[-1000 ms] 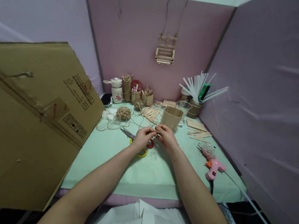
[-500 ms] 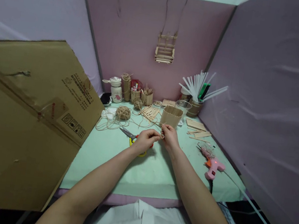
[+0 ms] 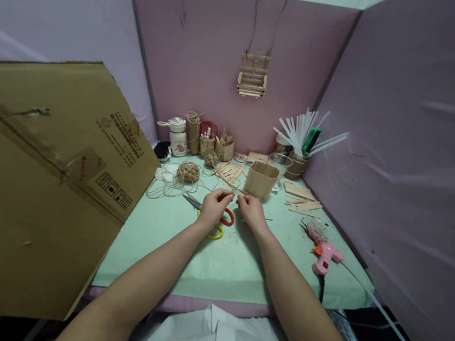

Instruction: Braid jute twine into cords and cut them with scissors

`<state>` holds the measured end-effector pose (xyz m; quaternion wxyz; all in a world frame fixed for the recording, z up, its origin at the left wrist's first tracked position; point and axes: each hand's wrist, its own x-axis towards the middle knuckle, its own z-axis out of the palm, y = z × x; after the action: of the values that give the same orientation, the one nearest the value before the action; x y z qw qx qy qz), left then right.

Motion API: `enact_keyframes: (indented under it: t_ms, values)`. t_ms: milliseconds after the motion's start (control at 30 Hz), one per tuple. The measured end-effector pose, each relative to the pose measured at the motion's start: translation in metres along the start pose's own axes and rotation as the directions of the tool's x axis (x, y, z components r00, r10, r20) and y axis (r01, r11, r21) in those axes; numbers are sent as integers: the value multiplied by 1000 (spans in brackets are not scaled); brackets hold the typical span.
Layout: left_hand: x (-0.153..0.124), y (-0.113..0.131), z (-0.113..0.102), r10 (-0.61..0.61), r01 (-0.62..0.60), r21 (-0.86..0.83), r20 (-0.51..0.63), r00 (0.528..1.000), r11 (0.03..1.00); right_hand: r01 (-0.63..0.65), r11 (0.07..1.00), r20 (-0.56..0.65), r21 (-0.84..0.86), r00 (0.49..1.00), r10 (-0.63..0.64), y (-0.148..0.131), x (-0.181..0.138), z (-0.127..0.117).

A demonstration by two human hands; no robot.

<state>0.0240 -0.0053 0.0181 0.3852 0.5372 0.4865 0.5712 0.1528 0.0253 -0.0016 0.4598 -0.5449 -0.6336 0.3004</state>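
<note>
My left hand (image 3: pixel 214 207) is closed in a pinch over the scissors (image 3: pixel 227 217), whose red and yellow handles show beside and below it. Close by, my right hand (image 3: pixel 252 210) pinches too, just in front of an oval holder made of craft sticks (image 3: pixel 260 179). Thin jute twine (image 3: pixel 231 184) runs from the left part of the table toward the fingertips of both hands. The bit between the fingers is tiny and partly hidden. A short twine-like end (image 3: pixel 268 219) sticks out past my right hand.
A ball of twine (image 3: pixel 188 172) lies at the left with loose loops. Craft sticks (image 3: pixel 229 172) are spread behind the hands. At right lie more sticks (image 3: pixel 298 190) and a pink glue gun (image 3: pixel 326 254) with its cord. A large cardboard box (image 3: pixel 38 194) blocks the left side.
Both hands have come down and left, away from the holder's front, and my fingertips are slightly apart. The small ring of twine seen at my right fingers no longer shows.
</note>
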Motion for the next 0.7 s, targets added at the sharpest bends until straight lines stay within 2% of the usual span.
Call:
enact_keyframes:
  t_ms: [67,167,300,400,533,700]
  values:
    - [4,-3,-3,-15,17,30,-63,998,999,153,983,-47,-100,986,-158,-5,-4,-1]
    - [5,-5,-4,-7,14,80,-89,996,997,361,924,-82,-129,924,-372,-16,-11,-4]
    - [4,-5,-4,10,-2,130,-62,998,992,506,851,-12,-145,859,-512,-25,-17,-6]
    - [3,-5,-3,27,-22,170,-26,999,985,521,832,-1,-191,847,-531,-25,-17,-6]
    - [3,-7,-3,34,-31,191,-15,999,981,472,859,-30,-199,873,-487,-22,-14,-5]
    - [4,-7,-2,0,2,85,-18,1000,996,420,908,-93,-3,904,-418,-22,-11,-2]
